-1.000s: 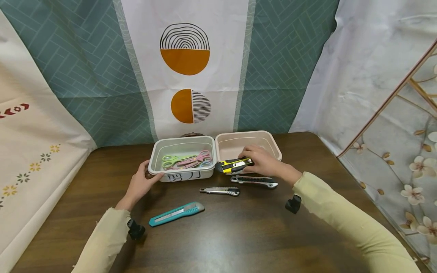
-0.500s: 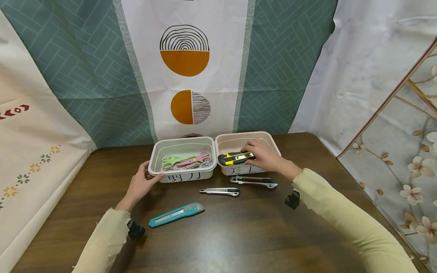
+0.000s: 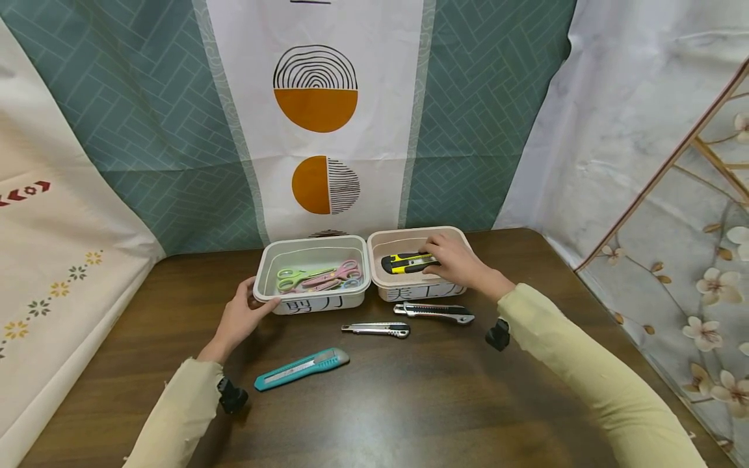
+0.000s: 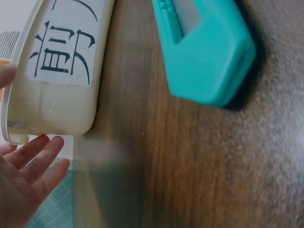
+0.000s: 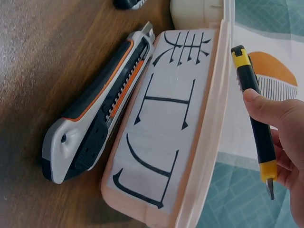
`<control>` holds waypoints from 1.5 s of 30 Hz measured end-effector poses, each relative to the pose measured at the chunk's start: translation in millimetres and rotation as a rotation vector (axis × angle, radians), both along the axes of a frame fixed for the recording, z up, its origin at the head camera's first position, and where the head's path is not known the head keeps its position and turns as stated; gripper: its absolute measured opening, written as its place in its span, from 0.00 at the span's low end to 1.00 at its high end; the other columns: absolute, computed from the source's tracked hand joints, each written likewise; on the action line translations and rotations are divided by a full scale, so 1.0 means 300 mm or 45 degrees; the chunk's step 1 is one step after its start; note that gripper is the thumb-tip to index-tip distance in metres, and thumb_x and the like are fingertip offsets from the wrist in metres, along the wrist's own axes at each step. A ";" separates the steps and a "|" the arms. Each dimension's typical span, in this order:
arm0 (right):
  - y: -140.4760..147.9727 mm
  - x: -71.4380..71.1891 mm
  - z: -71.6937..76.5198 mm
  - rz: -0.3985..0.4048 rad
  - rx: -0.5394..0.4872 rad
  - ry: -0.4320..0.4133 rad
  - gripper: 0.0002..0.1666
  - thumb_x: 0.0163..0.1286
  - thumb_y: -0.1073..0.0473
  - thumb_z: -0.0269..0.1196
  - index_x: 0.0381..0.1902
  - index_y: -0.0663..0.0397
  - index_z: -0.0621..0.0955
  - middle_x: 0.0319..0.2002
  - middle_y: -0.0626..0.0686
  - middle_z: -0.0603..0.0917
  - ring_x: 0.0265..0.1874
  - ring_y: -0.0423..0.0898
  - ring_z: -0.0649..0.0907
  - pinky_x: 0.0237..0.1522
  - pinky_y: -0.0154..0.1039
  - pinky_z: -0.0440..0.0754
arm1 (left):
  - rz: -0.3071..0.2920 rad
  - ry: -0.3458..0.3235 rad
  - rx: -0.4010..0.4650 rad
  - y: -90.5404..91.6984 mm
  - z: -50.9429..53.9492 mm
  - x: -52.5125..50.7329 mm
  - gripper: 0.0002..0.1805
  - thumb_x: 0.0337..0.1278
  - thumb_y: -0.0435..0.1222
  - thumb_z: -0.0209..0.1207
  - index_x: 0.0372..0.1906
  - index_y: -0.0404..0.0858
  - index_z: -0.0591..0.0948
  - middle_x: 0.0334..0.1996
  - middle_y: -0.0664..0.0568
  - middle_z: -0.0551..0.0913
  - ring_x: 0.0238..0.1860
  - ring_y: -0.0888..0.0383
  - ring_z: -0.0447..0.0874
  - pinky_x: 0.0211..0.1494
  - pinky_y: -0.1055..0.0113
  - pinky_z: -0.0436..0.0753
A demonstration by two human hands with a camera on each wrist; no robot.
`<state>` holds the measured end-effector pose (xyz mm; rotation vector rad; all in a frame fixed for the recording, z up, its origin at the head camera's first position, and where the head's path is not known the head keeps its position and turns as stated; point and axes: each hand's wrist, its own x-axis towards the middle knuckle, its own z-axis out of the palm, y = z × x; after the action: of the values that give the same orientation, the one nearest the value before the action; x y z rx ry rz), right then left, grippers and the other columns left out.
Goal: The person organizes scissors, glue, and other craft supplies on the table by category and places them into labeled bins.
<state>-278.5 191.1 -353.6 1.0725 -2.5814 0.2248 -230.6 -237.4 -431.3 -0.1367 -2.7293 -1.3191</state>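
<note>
My right hand (image 3: 452, 259) pinches a yellow-and-black utility knife (image 5: 259, 118) over the pink plastic box (image 3: 409, 286). In the right wrist view the knife shows edge-on above the box's rim, thumb on one side, fingers on the other. At the left end of the white plastic box (image 3: 318, 302), my left hand (image 3: 241, 312) rests its thumb on the front rim; its other fingers lie loosely extended by the end wall in the left wrist view. Inside that box are green and pink scissors (image 3: 316, 276). A grey-and-black utility knife (image 5: 95, 104) lies before the pink box.
A slim silver utility knife (image 3: 376, 329) lies on the brown table (image 3: 409, 403) in front of the boxes. Nearer the front left is a teal utility knife (image 3: 302, 369). Patterned cloth (image 3: 480, 117) hangs behind the table. Both boxes stand side by side, with paper labels on their fronts.
My right hand has carried the yellow-and-black utility knife back and slightly right, from the pink box's front edge to over its inside. The left hand stays at the white box.
</note>
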 end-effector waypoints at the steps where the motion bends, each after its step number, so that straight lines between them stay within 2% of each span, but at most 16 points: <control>1: 0.001 -0.005 -0.002 -0.011 0.003 -0.004 0.21 0.51 0.56 0.70 0.42 0.60 0.80 0.36 0.54 0.76 0.37 0.50 0.74 0.41 0.45 0.70 | -0.001 0.001 0.001 0.000 0.000 0.000 0.44 0.53 0.52 0.58 0.67 0.34 0.53 0.55 0.35 0.72 0.50 0.45 0.75 0.47 0.54 0.74; 6: 0.001 -0.025 -0.011 -0.043 0.005 -0.025 0.21 0.50 0.56 0.71 0.41 0.62 0.81 0.36 0.55 0.77 0.37 0.50 0.75 0.42 0.45 0.71 | -0.001 0.003 -0.001 -0.001 0.004 0.000 0.43 0.53 0.51 0.58 0.67 0.34 0.53 0.54 0.35 0.72 0.50 0.45 0.75 0.46 0.55 0.74; 13: -0.004 -0.050 -0.025 -0.036 -0.013 0.022 0.21 0.48 0.56 0.72 0.39 0.63 0.82 0.34 0.55 0.78 0.34 0.50 0.76 0.39 0.45 0.71 | 0.009 0.019 -0.013 -0.002 0.005 0.002 0.43 0.53 0.50 0.59 0.66 0.34 0.54 0.53 0.34 0.73 0.48 0.45 0.76 0.44 0.57 0.75; 18: -0.005 -0.064 -0.038 -0.052 -0.007 0.040 0.21 0.49 0.56 0.71 0.39 0.62 0.81 0.34 0.55 0.77 0.34 0.51 0.75 0.39 0.46 0.71 | 0.010 0.004 0.002 -0.001 0.008 0.004 0.43 0.53 0.50 0.59 0.66 0.34 0.53 0.54 0.34 0.73 0.49 0.45 0.76 0.46 0.55 0.74; 30: 0.013 -0.101 -0.079 -0.078 -0.006 0.040 0.18 0.50 0.60 0.70 0.38 0.63 0.81 0.32 0.56 0.75 0.33 0.53 0.74 0.38 0.47 0.70 | 0.044 -0.018 -0.061 0.001 0.012 -0.004 0.44 0.52 0.53 0.58 0.67 0.34 0.53 0.54 0.35 0.73 0.49 0.46 0.76 0.46 0.54 0.74; 38: 0.013 -0.118 -0.095 -0.122 0.077 -0.087 0.18 0.52 0.59 0.69 0.39 0.63 0.81 0.33 0.56 0.76 0.33 0.50 0.74 0.36 0.45 0.71 | 0.038 -0.015 -0.046 0.002 0.016 0.001 0.44 0.52 0.52 0.58 0.66 0.34 0.53 0.53 0.35 0.73 0.49 0.46 0.76 0.48 0.54 0.73; 45: 0.009 -0.131 -0.096 -0.118 0.061 -0.191 0.19 0.50 0.58 0.70 0.39 0.62 0.82 0.33 0.54 0.77 0.32 0.49 0.74 0.36 0.45 0.70 | 0.034 -0.018 -0.037 0.002 0.017 0.003 0.44 0.52 0.53 0.58 0.67 0.34 0.53 0.54 0.35 0.72 0.49 0.46 0.75 0.47 0.55 0.74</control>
<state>-317.8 193.8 -382.5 0.9831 -2.7757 0.2296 -229.7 -236.7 -426.3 -0.0933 -2.7531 -1.2791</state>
